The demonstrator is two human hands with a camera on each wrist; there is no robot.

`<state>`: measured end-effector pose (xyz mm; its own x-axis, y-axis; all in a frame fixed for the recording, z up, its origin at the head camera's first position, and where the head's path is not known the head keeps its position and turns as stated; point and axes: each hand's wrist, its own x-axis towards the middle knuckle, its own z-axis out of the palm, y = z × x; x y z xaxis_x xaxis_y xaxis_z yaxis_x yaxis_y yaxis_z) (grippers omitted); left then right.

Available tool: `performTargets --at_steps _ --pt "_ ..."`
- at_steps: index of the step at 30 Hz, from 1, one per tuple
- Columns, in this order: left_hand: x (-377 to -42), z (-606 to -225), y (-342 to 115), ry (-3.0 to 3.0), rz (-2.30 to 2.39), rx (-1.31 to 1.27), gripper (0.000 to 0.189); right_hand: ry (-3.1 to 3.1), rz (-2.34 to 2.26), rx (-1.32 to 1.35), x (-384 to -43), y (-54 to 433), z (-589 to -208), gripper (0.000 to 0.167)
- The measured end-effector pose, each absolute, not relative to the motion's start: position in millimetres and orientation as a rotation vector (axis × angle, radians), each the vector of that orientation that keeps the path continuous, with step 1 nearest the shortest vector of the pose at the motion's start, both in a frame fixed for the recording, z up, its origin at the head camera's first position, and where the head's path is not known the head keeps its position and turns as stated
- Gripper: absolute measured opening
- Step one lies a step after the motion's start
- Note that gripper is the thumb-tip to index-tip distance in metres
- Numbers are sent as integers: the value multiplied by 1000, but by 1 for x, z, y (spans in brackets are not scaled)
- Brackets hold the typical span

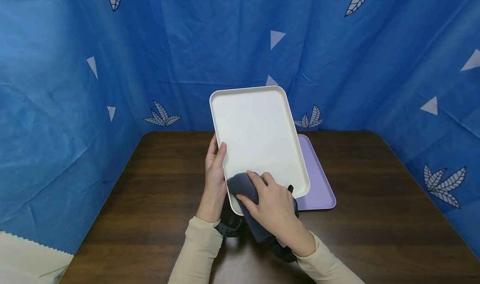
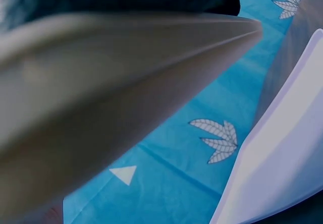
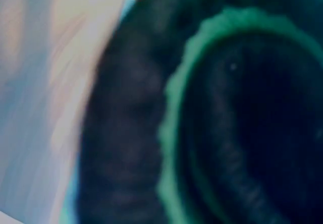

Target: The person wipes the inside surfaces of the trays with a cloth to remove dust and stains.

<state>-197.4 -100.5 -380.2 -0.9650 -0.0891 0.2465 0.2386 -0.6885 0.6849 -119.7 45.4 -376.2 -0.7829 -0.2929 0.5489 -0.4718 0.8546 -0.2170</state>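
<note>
A white rectangular tray (image 1: 258,129) is held up at a tilt above the table. My left hand (image 1: 215,175) grips its left edge, the thumb over the front rim and the other fingers behind. With my right hand (image 1: 275,202) I hold a bunched dark grey cloth (image 1: 241,184) against the tray's lower left corner; part of the cloth hangs below the rim. In the right wrist view the dark cloth (image 3: 126,133) with a green edge fills much of the picture, blurred. The left wrist view has the tray's underside (image 2: 116,103) very close.
A light purple tray (image 1: 316,179) lies on the brown wooden table (image 1: 161,192), partly hidden behind the white one. A blue curtain (image 1: 210,38) with leaf and triangle prints hangs at the back and along both sides. Pale fabric (image 1: 30,259) shows at the lower left.
</note>
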Motion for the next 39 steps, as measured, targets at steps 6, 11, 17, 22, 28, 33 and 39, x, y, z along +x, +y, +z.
performTargets --at_steps 6,11,17,22,28,33,39 --pt "-197 -380 -100 -1148 -2711 -293 49 -2539 533 533 -123 56 -377 60" --pt "-198 -379 -101 -1134 -2698 -295 49 -2580 595 464 -127 69 -376 60" --pt "-197 -378 -102 -1127 -2699 -300 49 -2658 665 341 -132 91 -376 59" --pt "-197 -379 -103 -1116 -2705 -316 49 -2692 678 270 -140 112 -376 59" --pt "-198 -380 -104 -1112 -2699 -326 49 -2733 667 147 -150 137 -377 58" --pt "-198 -380 -104 -1103 -2706 -344 49 -2764 685 114 -154 145 -379 58" --pt "-198 -379 -104 -1097 -2701 -344 49 -2756 695 119 -155 145 -381 59"
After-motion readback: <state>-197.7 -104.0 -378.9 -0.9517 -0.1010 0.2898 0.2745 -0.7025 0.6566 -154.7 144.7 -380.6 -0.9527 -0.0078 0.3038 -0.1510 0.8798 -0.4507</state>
